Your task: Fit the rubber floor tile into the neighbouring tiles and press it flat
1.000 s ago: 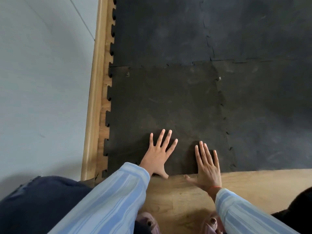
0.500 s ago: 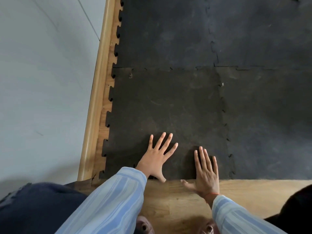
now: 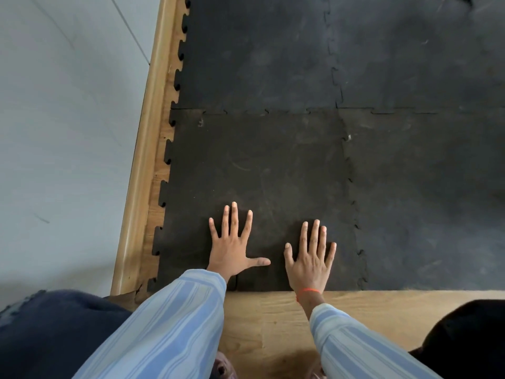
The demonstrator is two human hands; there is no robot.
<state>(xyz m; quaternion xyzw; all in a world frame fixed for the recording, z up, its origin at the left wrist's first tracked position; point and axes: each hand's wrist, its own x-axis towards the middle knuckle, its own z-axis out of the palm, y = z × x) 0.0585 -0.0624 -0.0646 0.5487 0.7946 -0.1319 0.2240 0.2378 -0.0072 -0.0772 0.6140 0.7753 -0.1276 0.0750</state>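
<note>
A black rubber floor tile [image 3: 259,165] with jigsaw edges lies on the wooden floor, meshed with the tile behind it [image 3: 254,56] and the tile to its right [image 3: 426,192]. My left hand [image 3: 232,247] rests flat on the tile's near part, fingers spread, thumb pointing right. Beside it my right hand [image 3: 311,258] lies flat too, palm down, close to the near edge. Neither hand holds anything. The tile's left edge shows free teeth along the skirting.
A wooden skirting board [image 3: 142,170] and a pale grey wall [image 3: 60,132] run down the left side. Bare wooden floor [image 3: 382,313] lies in front of the tiles. My knees, in dark cloth, fill both lower corners.
Both hands have slid further onto the tile, away from its near edge. My left hand has turned so its fingers point straight ahead.
</note>
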